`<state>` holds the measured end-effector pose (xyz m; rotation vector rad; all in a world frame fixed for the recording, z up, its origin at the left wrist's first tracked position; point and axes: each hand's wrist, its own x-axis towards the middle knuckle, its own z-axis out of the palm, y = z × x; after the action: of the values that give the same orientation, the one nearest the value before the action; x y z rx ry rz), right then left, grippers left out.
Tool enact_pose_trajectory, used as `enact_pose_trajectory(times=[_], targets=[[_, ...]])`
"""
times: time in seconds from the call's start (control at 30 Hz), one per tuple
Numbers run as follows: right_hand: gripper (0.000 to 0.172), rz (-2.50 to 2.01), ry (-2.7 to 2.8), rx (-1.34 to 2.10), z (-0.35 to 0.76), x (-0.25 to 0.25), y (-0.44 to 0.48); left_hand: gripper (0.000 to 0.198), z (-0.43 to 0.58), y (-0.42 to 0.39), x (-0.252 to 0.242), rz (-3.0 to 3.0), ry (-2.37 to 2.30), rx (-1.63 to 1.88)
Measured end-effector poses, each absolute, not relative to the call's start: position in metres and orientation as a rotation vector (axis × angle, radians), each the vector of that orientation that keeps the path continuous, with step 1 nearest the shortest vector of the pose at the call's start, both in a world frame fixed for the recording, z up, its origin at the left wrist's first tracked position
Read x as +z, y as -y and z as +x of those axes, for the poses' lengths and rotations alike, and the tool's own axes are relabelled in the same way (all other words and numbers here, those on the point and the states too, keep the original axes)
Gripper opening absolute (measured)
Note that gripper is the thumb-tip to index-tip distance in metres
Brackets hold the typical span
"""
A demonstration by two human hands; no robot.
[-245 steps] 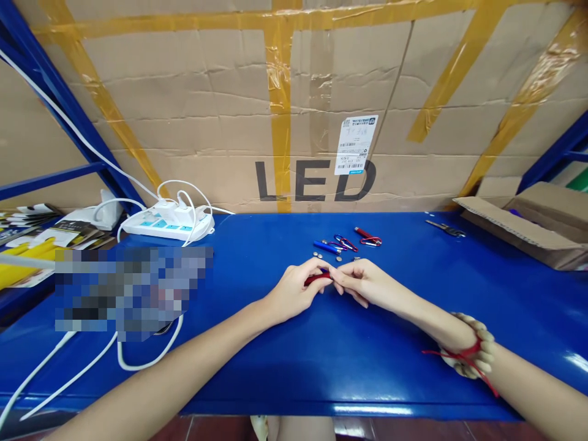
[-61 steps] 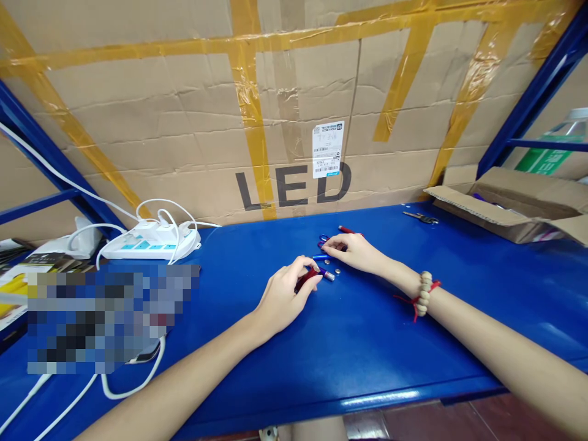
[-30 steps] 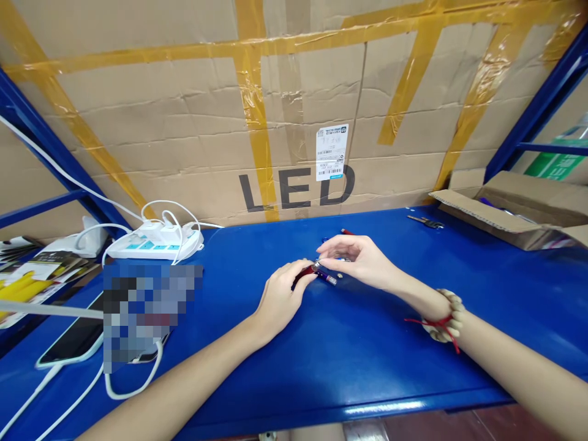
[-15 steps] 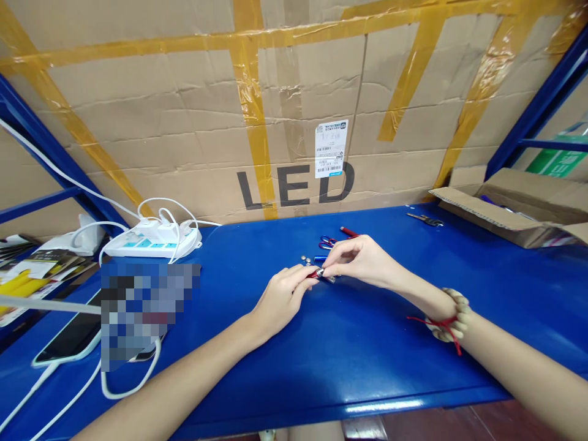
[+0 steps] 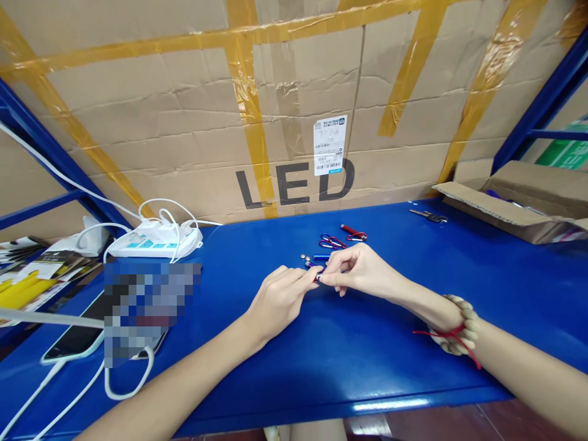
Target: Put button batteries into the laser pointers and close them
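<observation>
My left hand [image 5: 281, 299] is closed, holding a small red metal tube [image 5: 315, 279] that its fingers mostly cover. Against the tube's silver end [image 5: 319, 276], my right hand [image 5: 361, 269] pinches with thumb and forefinger; any separate piece between those fingertips is too small to make out. Just beyond the hands lie a blue metal tube [image 5: 321, 257] and a few small round silver pieces [image 5: 303, 256] like button cells. Farther back are small carabiner clips [image 5: 331, 242] and another red tube [image 5: 350, 229] with a red clip beside it.
A white power strip [image 5: 156, 242] with plugs and cables stands at the left, near a phone [image 5: 76, 337]. Keys [image 5: 428, 215] lie at the back right, beside an open cardboard box [image 5: 514, 211]. A large taped carton [image 5: 184, 135] walls off the back of the blue table [image 5: 367, 349].
My right hand has shifted slightly, uncovering the clip by the far red tube. Less of the held tube's silver end shows between my fingers. The view has moved a little.
</observation>
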<state>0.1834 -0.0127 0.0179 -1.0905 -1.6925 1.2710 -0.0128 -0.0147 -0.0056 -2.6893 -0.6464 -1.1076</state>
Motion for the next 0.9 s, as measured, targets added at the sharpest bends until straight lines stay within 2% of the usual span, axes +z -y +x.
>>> enact_pose_trajectory(times=[0.2,0.43,0.9], targets=[[0.032,-1.132,1.550,1.397,0.180,0.022,0.016,0.028,-0.013,0.012,0.000,-2.682,0.692,-0.985],[0.035,-1.123,1.655,1.288,0.184,0.030,0.013,0.027,-0.007,0.009,0.001,-2.721,0.888,-1.049],[0.035,-1.174,1.771,1.214,0.187,0.028,0.007,0.027,-0.007,0.009,0.000,-2.886,1.016,-0.866]])
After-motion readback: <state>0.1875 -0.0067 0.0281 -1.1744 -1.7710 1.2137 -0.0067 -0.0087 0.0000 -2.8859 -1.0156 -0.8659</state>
